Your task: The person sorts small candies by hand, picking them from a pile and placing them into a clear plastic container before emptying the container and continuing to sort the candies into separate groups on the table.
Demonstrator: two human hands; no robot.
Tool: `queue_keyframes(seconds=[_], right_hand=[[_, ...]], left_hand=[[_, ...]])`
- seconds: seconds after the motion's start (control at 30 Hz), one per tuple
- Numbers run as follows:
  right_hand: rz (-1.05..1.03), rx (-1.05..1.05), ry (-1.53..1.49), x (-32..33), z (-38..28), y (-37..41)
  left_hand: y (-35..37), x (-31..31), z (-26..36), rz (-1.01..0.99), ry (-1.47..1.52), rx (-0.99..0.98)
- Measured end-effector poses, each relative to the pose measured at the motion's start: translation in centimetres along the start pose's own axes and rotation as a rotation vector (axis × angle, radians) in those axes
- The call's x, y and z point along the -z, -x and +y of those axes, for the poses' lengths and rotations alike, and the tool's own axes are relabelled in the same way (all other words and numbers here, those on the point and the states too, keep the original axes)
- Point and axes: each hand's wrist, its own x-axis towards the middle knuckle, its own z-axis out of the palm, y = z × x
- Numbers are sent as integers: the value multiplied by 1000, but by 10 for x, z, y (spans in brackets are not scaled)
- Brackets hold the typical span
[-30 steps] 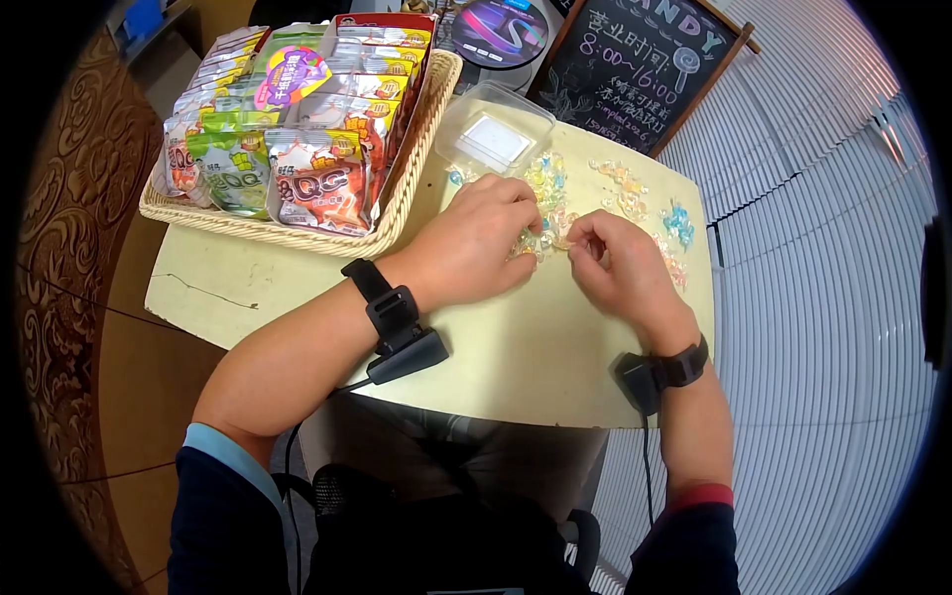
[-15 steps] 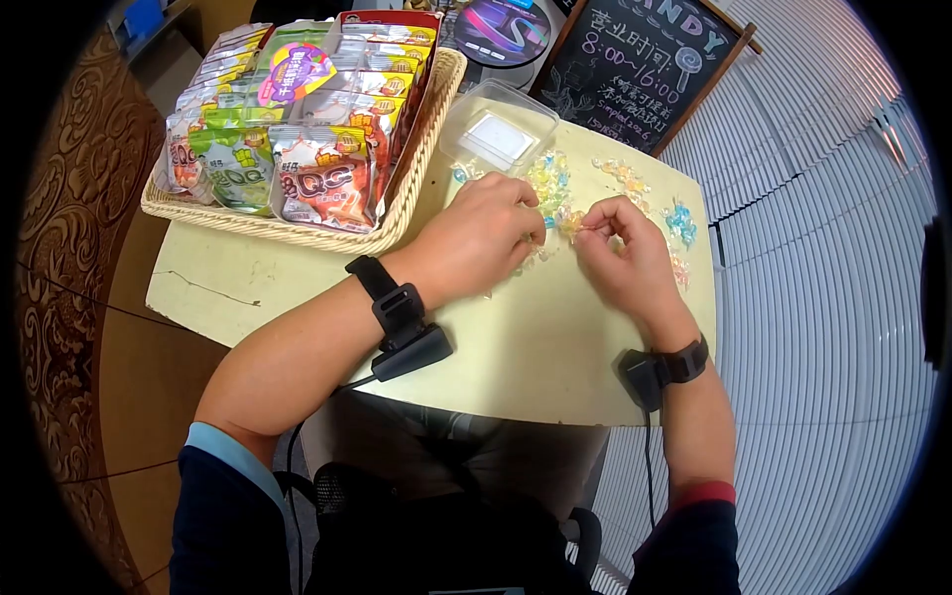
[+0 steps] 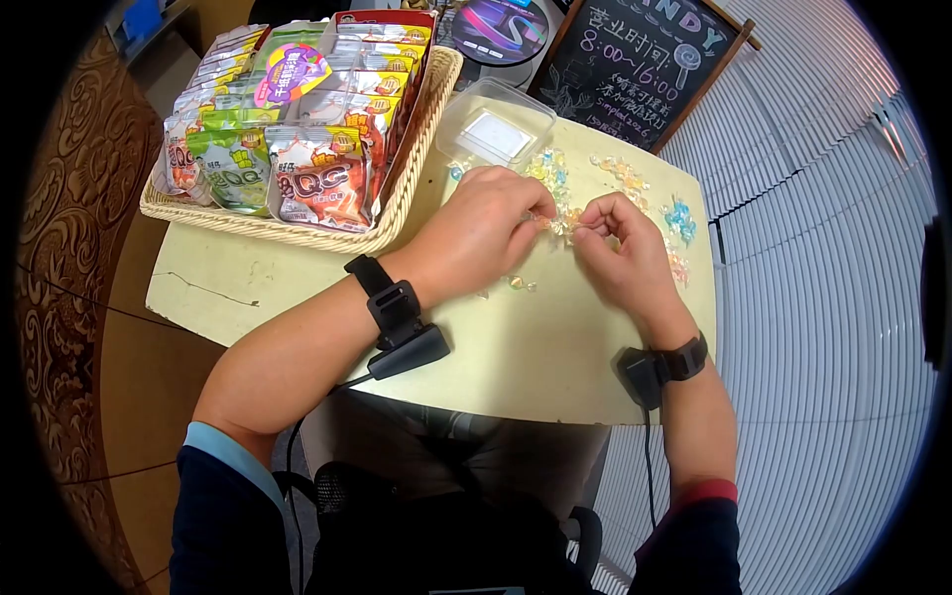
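Observation:
Both hands meet over a pale yellow table (image 3: 446, 352). A small wrapped candy (image 3: 561, 226) in clear, yellowish wrapping lies between my fingertips. My right hand (image 3: 627, 250) pinches its right side between thumb and forefinger. From the other side, my left hand (image 3: 488, 220) closes thumb and forefinger on its left end. Behind the left hand is a loose pile of yellow and blue candies (image 3: 547, 169). A single candy (image 3: 518, 284) lies below the left fingers. Blue candies (image 3: 680, 220) are grouped right of my right hand, with pink candies (image 3: 677, 266) partly behind it.
Orange-yellow candies (image 3: 622, 173) lie at the back right. A clear plastic box (image 3: 540, 104) stands at the back. To the left sits a wicker basket (image 3: 421, 164) of snack packets. A chalkboard (image 3: 635, 69) leans behind; slatted blinds (image 3: 813, 297) hang on the right.
My left fingers have come up to the candy at my right fingertips and closed on its left end. The single candy below the left hand is now uncovered. My right hand has barely moved.

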Motion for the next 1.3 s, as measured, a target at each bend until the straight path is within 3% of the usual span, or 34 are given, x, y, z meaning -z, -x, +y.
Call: queue_keyframes(seconds=[0.27,0.43,0.67,0.97,1.17,1.23,1.3], right_hand=[[-11,30,-11,-2,-4,1],[-86,21,-38,-3,-8,3],[-112,15,-101,-5,-5,3],[-60,88,66,-5,-13,6],[-87,27,-257,-3,-4,3],[-123,-5,-388,-1,-6,3],[-114,-35,-390,-1,-8,2]], left_hand=[[-2,1,7,23,119,85],[0,-2,-2,7,30,-47],[-1,0,0,-13,34,-10],[-1,2,3,-55,80,40],[2,-1,7,68,162,12],[1,4,10,-131,282,150],[0,1,7,-107,273,139]])
